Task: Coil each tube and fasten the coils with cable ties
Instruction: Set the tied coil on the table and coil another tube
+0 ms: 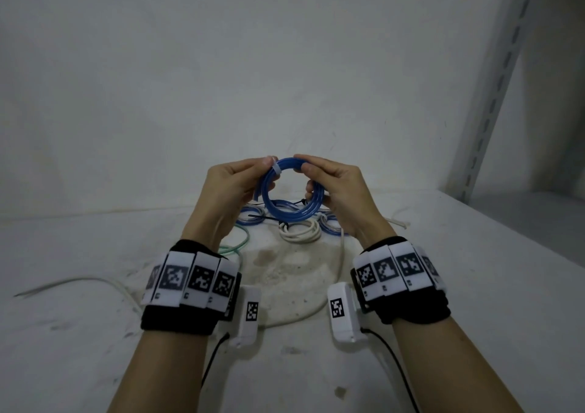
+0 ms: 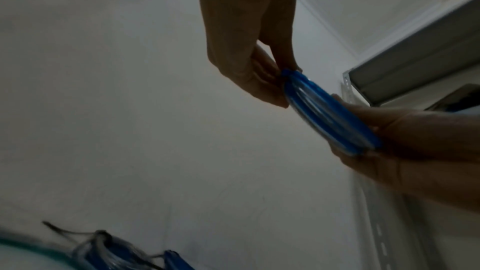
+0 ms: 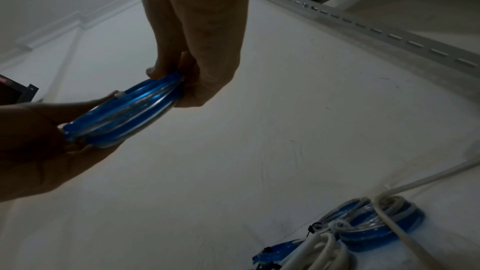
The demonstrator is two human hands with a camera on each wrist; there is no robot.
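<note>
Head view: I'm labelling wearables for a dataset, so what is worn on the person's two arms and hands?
The left hand and right hand are bare, forearms unsleeved. Each wrist carries a black wristband topped by a row of white tiles printed with black square-code markers. A small white box with its own marker sits inside each wrist, trailing a thin black cable.
</note>
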